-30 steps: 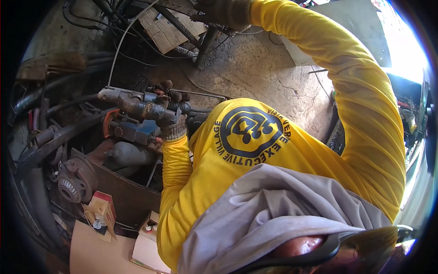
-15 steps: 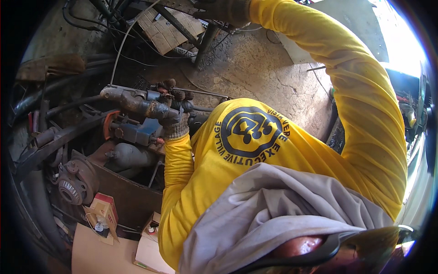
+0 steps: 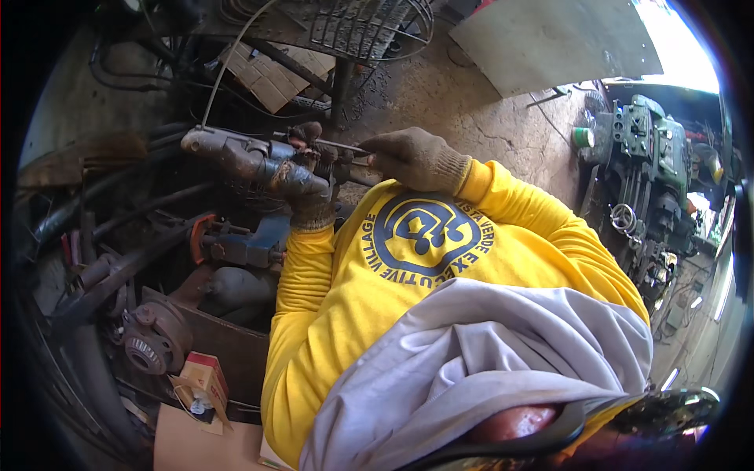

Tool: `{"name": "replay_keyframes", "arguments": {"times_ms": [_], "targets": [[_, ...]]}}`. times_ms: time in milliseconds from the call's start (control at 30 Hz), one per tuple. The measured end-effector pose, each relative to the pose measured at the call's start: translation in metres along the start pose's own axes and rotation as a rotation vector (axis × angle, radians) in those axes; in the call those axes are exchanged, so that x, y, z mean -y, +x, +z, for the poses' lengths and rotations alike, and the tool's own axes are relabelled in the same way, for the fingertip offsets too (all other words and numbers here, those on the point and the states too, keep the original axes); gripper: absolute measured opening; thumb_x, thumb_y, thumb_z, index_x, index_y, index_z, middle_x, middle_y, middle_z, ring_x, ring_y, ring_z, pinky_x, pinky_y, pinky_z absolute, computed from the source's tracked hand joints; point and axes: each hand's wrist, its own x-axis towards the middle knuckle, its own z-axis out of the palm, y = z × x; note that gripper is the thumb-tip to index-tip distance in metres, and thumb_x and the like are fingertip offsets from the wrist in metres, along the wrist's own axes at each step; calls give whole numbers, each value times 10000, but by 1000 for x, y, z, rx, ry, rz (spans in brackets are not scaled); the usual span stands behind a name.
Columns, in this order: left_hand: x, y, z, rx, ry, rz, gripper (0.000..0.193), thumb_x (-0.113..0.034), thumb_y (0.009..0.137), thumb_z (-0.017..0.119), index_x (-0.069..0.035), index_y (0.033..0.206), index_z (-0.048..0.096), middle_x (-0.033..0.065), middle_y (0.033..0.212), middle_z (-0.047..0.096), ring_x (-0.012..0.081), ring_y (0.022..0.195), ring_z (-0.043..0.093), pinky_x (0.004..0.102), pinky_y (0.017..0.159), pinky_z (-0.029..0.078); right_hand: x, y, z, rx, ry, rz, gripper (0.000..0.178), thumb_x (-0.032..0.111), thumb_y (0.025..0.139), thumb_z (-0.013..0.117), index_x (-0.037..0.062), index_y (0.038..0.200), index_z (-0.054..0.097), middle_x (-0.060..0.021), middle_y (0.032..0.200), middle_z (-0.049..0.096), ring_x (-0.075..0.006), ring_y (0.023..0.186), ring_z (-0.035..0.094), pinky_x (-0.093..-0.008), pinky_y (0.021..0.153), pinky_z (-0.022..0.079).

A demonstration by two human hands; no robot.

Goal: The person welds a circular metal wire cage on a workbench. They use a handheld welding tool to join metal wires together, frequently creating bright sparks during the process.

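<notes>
My left hand (image 3: 311,206), in a brown knit glove, is closed round a grey, tape-wrapped tool that looks like a welding electrode holder (image 3: 224,151). From its far end a long thin rod (image 3: 210,88) rises, seeming curved, toward the top of the view. My right hand (image 3: 416,160), gloved too, is in front of my chest. Its fingers are pinched at the end of a second thin metal rod (image 3: 339,145), which runs across from the left hand. The fingertips of both gloves are partly hidden among the dark parts there.
At the top stands a metal table with a slatted grate (image 3: 361,31); cardboard (image 3: 275,77) lies beneath. Below my left arm are a blue vise-like tool (image 3: 250,242), a rusty round hub (image 3: 155,336) and a small open box (image 3: 203,381). A green machine (image 3: 652,149) stands at right, near a metal sheet (image 3: 550,47).
My right hand has come back from the table at the top to the thin rod beside my left hand. The left hand keeps its hold, and the view has shifted slightly.
</notes>
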Motion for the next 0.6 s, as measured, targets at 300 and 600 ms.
{"name": "replay_keyframes", "arguments": {"times_ms": [300, 600], "targets": [[1, 7, -12, 34, -58, -63, 380, -256, 1035, 491, -86, 1374, 467, 81, 1172, 635, 272, 965, 610, 467, 852, 481, -21, -21, -105, -612, -292, -82, 243, 252, 928, 678, 166, 1148, 736, -115, 938, 746, -278, 827, 734, -361, 754, 590], [-4, -19, -39, 23, -170, -14, 405, -242, 1052, 457, -63, 1415, 455, 58, 1231, 606, 224, 1035, 580, 434, 953, 462, 10, 27, -148, -391, -1041, -116, 274, 186, 827, 649, 172, 1091, 724, -18, 938, 740, -230, 878, 712, -357, 747, 567]]}}
